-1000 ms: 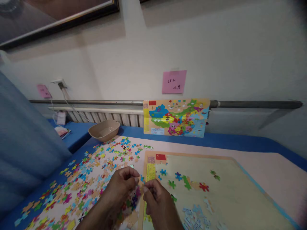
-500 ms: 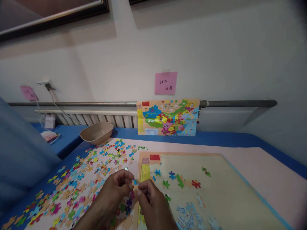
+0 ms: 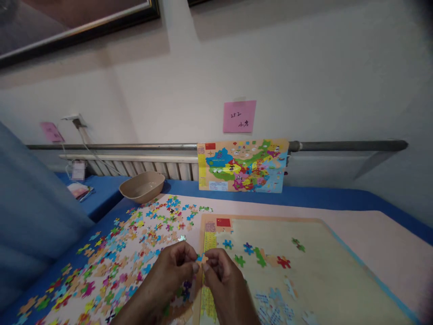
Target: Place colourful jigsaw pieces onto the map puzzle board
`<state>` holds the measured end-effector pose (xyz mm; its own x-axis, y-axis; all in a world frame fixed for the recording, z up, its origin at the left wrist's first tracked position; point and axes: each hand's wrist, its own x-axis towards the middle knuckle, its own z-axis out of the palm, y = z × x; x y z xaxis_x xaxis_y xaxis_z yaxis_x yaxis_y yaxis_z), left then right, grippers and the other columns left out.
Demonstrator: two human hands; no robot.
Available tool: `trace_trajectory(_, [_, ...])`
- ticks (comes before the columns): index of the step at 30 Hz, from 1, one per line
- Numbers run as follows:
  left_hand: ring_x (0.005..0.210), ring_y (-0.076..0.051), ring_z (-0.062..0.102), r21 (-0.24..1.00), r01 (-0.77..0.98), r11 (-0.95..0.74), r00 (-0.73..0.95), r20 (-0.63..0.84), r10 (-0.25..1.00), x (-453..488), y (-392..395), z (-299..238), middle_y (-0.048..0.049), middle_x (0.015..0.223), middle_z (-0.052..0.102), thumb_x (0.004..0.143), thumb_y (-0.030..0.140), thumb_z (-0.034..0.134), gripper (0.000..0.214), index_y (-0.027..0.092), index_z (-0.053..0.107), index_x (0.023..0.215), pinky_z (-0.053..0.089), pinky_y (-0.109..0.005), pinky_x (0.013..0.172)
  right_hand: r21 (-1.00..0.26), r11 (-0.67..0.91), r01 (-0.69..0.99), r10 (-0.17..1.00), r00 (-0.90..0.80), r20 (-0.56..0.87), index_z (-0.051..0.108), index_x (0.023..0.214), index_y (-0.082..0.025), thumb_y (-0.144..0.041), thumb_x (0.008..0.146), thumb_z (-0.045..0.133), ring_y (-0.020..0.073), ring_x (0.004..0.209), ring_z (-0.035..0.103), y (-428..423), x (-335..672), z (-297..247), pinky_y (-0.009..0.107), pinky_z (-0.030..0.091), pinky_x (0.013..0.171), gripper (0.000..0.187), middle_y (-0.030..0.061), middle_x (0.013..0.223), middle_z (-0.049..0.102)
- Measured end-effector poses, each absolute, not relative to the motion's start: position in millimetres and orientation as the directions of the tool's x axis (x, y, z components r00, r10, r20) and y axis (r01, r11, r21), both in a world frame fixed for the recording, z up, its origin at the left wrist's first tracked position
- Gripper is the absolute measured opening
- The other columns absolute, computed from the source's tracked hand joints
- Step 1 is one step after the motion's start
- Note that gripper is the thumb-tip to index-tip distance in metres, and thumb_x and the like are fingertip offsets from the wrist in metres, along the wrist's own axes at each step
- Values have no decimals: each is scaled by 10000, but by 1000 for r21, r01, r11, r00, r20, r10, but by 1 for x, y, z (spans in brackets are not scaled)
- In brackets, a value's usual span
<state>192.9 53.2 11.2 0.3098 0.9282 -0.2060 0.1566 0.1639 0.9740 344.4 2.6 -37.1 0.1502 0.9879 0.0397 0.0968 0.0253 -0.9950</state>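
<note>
From where I stand, the right hand (image 3: 225, 277) pinches a small blue-and-orange jigsaw piece (image 3: 203, 258) over the left edge of the puzzle board (image 3: 341, 266). The left hand (image 3: 174, 266), fingers curled, meets it from the other side; I can't tell whether it grips too. Loose jigsaw pieces (image 3: 117, 255) spread left of the board, a beige bowl (image 3: 142, 187) sits beyond its far left corner, and a map sheet (image 3: 243, 167) stands behind it.
</note>
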Motion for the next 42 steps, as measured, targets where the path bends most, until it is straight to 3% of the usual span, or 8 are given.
trace_trajectory(5, [499, -75, 381, 979, 80, 186, 277, -201, 940, 191, 56, 0, 53, 557, 521, 661, 324, 721, 183, 179, 624, 715, 246, -232, 513, -996, 15, 86, 988, 154, 28, 647, 1086, -184, -500, 873, 508, 270, 852, 628, 3, 349, -26, 368, 482, 739, 406, 69, 879, 635])
trace_trajectory(14, [461, -77, 430, 968, 63, 243, 236, -252, 939, 198, 55, -5, 56, 529, 522, 573, 336, 799, 262, 167, 666, 722, 310, -224, 508, -989, 47, 141, 989, 132, 65, 656, 1138, -199, -463, 892, 500, 262, 875, 650, 5, 350, -28, 373, 496, 797, 393, 57, 906, 657])
trace_trajectory(20, [451, -99, 484, 965, 74, 253, 193, -263, 945, 202, 55, -5, 19, 528, 573, 532, 364, 788, 279, 166, 660, 680, 331, -234, 498, -933, 105, 343, 983, 108, 151, 654, 1181, -238, -398, 970, 509, 241, 916, 667, 0, 357, -35, 341, 502, 805, 302, 53, 990, 683])
trace_trajectory(27, [399, -83, 394, 954, 91, 286, 179, -298, 937, 206, 52, -14, 48, 452, 502, 503, 346, 697, 217, 184, 639, 637, 265, -234, 454, -760, 218, 612, 961, 2, 277, 646, 1215, -251, -166, 887, 564, 253, 1019, 643, -6, 363, -46, 339, 479, 840, 348, 59, 1081, 664])
trace_trajectory(42, [402, -85, 430, 949, 26, 313, 202, -312, 928, 206, 54, -16, 13, 491, 571, 532, 392, 785, 303, 155, 677, 687, 262, -227, 452, -748, 196, 634, 973, -29, 231, 637, 1200, -217, -203, 966, 492, 295, 1067, 611, -4, 366, -38, 435, 468, 927, 276, 95, 1124, 634])
